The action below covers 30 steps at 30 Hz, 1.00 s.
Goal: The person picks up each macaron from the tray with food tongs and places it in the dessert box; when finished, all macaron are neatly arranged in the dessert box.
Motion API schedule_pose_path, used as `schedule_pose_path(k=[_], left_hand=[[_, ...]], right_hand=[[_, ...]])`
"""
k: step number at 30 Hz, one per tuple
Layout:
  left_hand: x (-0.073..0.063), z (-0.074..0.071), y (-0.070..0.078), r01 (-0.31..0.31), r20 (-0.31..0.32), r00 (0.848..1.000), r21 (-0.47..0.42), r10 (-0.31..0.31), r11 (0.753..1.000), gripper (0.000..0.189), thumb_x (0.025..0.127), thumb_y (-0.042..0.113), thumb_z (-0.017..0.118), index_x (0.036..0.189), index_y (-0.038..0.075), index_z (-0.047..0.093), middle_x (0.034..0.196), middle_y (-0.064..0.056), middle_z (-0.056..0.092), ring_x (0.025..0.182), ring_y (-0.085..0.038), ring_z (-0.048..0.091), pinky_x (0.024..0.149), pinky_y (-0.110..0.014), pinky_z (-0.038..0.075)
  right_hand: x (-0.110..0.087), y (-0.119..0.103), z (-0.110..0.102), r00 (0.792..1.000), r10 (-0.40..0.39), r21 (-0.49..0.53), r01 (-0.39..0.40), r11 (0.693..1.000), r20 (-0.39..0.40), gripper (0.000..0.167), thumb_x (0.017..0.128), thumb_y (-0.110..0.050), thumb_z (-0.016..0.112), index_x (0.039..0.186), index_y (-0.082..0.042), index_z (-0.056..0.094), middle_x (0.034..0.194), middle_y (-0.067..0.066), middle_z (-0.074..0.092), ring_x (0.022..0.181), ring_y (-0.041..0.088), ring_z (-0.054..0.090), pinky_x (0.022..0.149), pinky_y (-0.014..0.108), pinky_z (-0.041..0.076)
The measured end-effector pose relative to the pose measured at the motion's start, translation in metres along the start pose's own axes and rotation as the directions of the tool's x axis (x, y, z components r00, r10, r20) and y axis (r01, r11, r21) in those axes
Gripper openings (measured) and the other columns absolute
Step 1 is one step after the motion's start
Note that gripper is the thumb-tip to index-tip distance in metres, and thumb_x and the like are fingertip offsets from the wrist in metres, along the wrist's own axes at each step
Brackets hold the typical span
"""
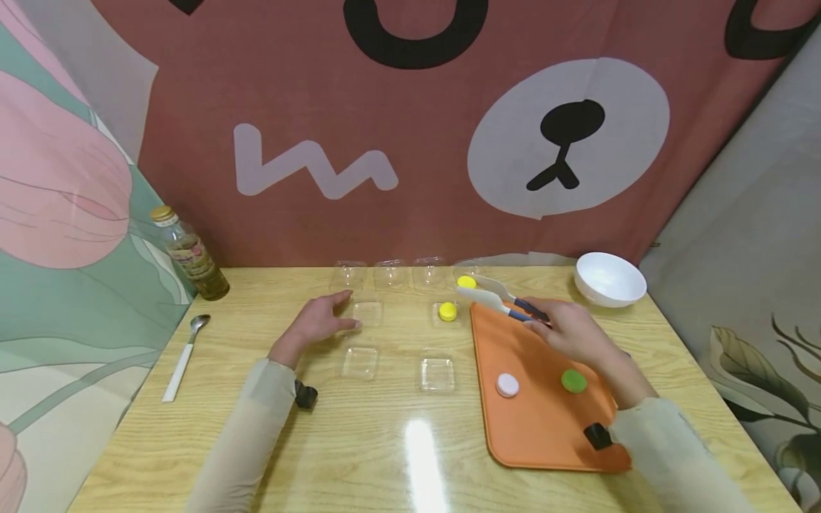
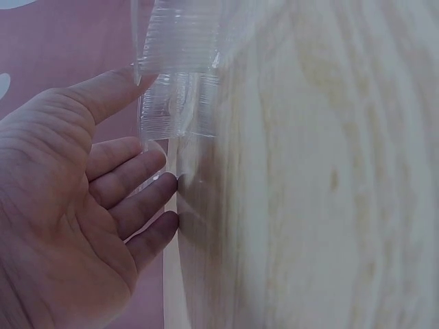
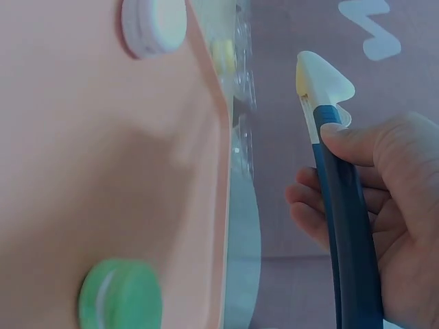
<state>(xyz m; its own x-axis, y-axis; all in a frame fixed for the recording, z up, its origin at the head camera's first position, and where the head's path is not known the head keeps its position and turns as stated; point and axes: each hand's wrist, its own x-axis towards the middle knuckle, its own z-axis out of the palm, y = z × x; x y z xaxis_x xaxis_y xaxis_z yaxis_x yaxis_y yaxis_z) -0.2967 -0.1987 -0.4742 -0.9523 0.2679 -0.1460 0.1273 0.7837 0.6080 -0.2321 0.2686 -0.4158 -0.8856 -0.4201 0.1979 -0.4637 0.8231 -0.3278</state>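
Head view, left arm: I see the forearm slant up from the bottom edge, left of centre, with the left hand (image 1: 317, 320) turned rightward.
Left fingers: extended and relaxed, thumb and forefinger spread apart, gripping nothing; the thumb points at a clear tub (image 1: 368, 313), and I cannot tell whether they touch.
Left palm: it faces my left wrist camera, filling the left side of that frame, the four fingers slightly bent.
Right arm: it reaches in from the lower right, the right hand (image 1: 571, 331) over the upper part of an orange tray (image 1: 545, 445).
Right grip: clamped on the tongs (image 3: 350, 226), thumb laid along the handle, tips aimed at the upper centre of the head frame.
Tong tips: a yellow macaron (image 1: 466, 283) sits at them, near the back row of clear lids (image 1: 391, 273).
Second yellow macaron (image 1: 447, 311): just below that, inside another tub.
Tray pieces: I have a pink macaron (image 1: 508, 385) left, a green macaron (image 1: 574, 381) right.
White bowl (image 1: 611, 279): right, beyond the tray.
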Motion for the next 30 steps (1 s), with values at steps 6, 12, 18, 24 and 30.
schedule_pose_path(k=[6,12,18,24,30], left_hand=[[0.002,0.000,-0.001,0.003,-0.005,1.000,0.001,-0.003,1.000,0.084,0.089,0.045,0.076,0.158,0.015,0.037,0.163,-0.015,0.037,0.150,-0.039,0.034,0.121,-0.056,0.032],[0.001,0.001,-0.002,0.014,-0.001,1.000,-0.002,-0.014,1.000,0.085,0.089,0.045,0.076,0.158,0.016,0.037,0.163,-0.015,0.036,0.148,-0.039,0.036,0.122,-0.056,0.031],[0.000,0.002,0.000,0.011,-0.003,1.000,-0.005,-0.011,1.000,0.085,0.089,0.043,0.076,0.158,0.015,0.036,0.163,-0.015,0.036,0.150,-0.038,0.033,0.122,-0.056,0.030],[-0.003,-0.001,0.001,0.019,-0.006,1.000,0.008,-0.019,1.000,0.084,0.089,0.043,0.076,0.158,0.015,0.036,0.163,-0.016,0.036,0.150,-0.039,0.033,0.122,-0.056,0.030],[-0.001,0.000,0.001,0.003,-0.003,1.000,0.008,-0.003,1.000,0.084,0.090,0.041,0.076,0.158,0.013,0.037,0.162,-0.016,0.036,0.150,-0.040,0.032,0.122,-0.056,0.030]], right_hand=[[0.018,-0.008,0.004,0.999,-0.054,-0.018,0.054,0.998,-0.010,0.038,0.094,-0.015,0.072,0.130,-0.006,0.067,0.090,0.003,0.072,0.069,0.014,0.052,0.062,0.029,0.042],[0.032,-0.014,0.007,0.998,-0.065,-0.022,0.065,0.998,0.027,0.045,0.096,-0.019,0.070,0.137,-0.004,0.063,0.103,0.010,0.075,0.069,0.014,0.054,0.061,0.029,0.042],[0.045,-0.025,0.014,0.995,-0.084,0.003,0.084,0.996,0.062,0.047,0.097,-0.019,0.069,0.140,-0.001,0.060,0.103,0.009,0.075,0.067,0.012,0.052,0.061,0.028,0.042],[0.060,-0.039,0.026,0.988,-0.140,0.002,0.140,0.990,0.059,0.043,0.096,-0.018,0.070,0.135,-0.001,0.063,0.100,0.008,0.075,0.070,0.012,0.059,0.063,0.032,0.050],[0.067,-0.051,0.037,0.982,-0.179,-0.014,0.180,0.984,0.067,0.040,0.095,-0.015,0.071,0.132,-0.001,0.064,0.098,0.010,0.075,0.074,0.014,0.065,0.063,0.032,0.054]])
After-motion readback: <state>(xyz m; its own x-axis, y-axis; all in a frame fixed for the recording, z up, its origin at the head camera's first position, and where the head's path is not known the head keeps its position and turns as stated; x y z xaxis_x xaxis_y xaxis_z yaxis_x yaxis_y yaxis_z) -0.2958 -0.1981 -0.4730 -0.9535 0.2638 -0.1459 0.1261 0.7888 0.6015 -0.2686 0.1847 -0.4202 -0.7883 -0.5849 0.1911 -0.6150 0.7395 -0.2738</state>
